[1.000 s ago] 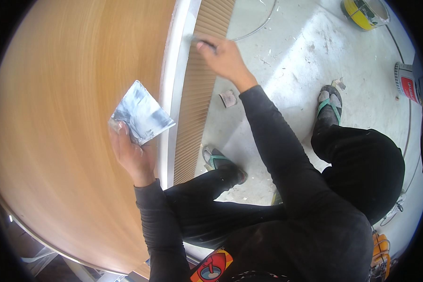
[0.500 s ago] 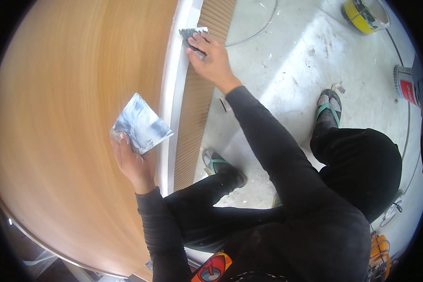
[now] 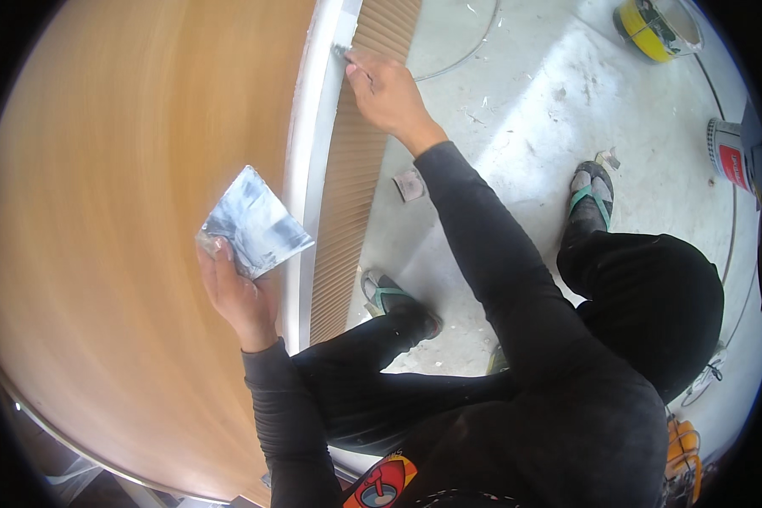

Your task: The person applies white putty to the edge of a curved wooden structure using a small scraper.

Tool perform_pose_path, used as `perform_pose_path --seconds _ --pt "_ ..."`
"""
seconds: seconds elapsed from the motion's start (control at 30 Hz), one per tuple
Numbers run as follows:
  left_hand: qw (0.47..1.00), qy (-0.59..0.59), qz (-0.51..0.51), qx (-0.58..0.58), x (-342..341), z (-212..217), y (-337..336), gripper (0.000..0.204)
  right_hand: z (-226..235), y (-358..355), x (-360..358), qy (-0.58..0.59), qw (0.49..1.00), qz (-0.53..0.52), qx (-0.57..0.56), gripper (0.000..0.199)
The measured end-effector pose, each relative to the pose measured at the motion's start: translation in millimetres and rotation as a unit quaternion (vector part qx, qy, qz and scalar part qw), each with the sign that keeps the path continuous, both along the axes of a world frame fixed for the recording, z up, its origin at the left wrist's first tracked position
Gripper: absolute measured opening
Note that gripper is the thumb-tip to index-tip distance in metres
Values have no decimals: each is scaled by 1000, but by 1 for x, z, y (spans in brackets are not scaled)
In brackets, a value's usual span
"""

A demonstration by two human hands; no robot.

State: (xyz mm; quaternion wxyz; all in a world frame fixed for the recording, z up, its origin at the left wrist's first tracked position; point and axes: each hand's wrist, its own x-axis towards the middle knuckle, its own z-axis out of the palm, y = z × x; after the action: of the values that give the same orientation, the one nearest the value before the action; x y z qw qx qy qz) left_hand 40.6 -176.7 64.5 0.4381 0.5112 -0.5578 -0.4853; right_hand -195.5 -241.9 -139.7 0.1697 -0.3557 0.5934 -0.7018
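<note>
My left hand [image 3: 244, 298] grips a square flat plate [image 3: 258, 222] smeared with white and grey paste, held over the wood-grain top [image 3: 118, 212]. Up at the far end, my right hand [image 3: 391, 95] is closed on a small scraper [image 3: 340, 51]. Its blade is turned nearly edge-on and lies against the white edge strip [image 3: 306, 199] along the top's right side. My fingers hide most of the scraper. Below that strip runs a ribbed wooden panel [image 3: 351, 182].
On the pale, dusty floor lie a small square scrap [image 3: 410, 184] and a thin cable [image 3: 470, 59]. A yellow bucket [image 3: 639, 32] stands at the far right, a red-labelled pail [image 3: 727, 157] nearer. Orange gear [image 3: 682, 449] sits at lower right. My sandaled feet flank the floor's middle.
My right hand has turned the scraper from nearly flat to edge-on at the white strip, shifting slightly to the right. The plate in my left hand has hardly moved.
</note>
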Motion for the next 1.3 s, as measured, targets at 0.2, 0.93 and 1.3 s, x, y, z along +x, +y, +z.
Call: perform_pose_path --seconds 0.2,0.93,1.3 --pt "999 5 -44 17 -5 -2 -3 34 11 2 -34 -246 968 23 41 39" --pt "999 25 -19 26 31 0 -5 32 8 -38 -48 21 999 11 -22 40" --pt "999 17 -25 32 37 -1 -5 34 29 17 10 84 983 164 18 34"
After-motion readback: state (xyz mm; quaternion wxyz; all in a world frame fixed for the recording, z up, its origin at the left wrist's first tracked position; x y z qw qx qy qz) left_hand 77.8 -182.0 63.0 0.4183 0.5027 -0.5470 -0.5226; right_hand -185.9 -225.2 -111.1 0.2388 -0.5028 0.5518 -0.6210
